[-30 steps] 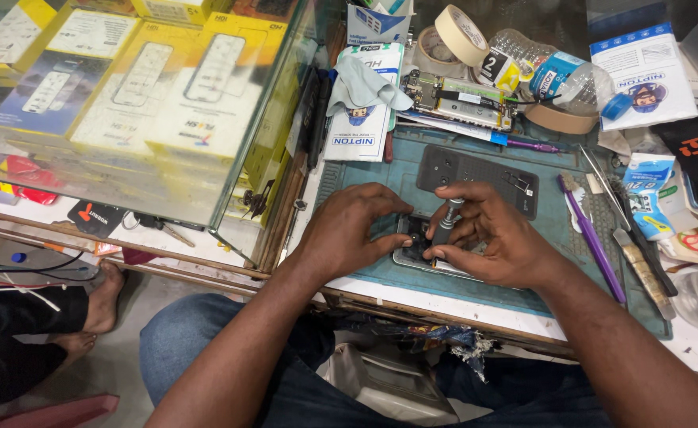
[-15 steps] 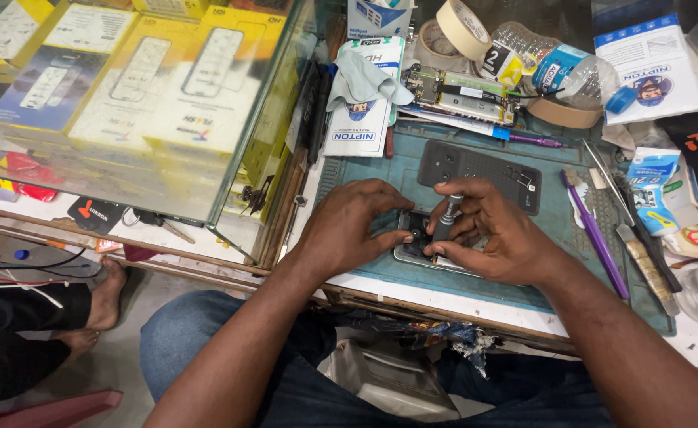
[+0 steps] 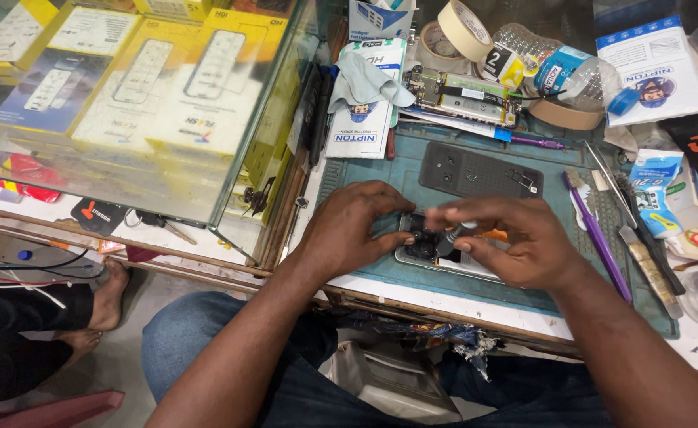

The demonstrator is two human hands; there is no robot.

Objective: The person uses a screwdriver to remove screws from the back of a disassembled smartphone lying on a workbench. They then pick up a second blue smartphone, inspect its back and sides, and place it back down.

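Pins the opened phone (image 3: 444, 265) flat on the teal work mat (image 3: 365, 170) at the near edge of the bench, with the left hand (image 3: 349, 230) curled over its left end, fingertips pressing the frame, much as half a second ago. Pinches a small screwdriver (image 3: 450, 238) in the right hand (image 3: 515, 242), thumb and first fingers closed round its silver cap, the remaining fingers spread over the phone's right half. Shows the change in the tool: stood nearly upright between the fingers a moment back, leans now, cap out to the right and tip down in the dark inner part of the phone beside the left thumb. Has slid a little to the right with that hand as well, baring more of the phone's middle. Reads, as a judgement, like work moved on to a spot inside the body; cannot tell whether the tip sits on a screw. Leaves the dark back cover (image 3: 480, 170) just beyond the hands on the mat, the purple toothbrush (image 3: 598, 238) to the right, the bare circuit board (image 3: 460, 87) further back, all untouched and unmoved.
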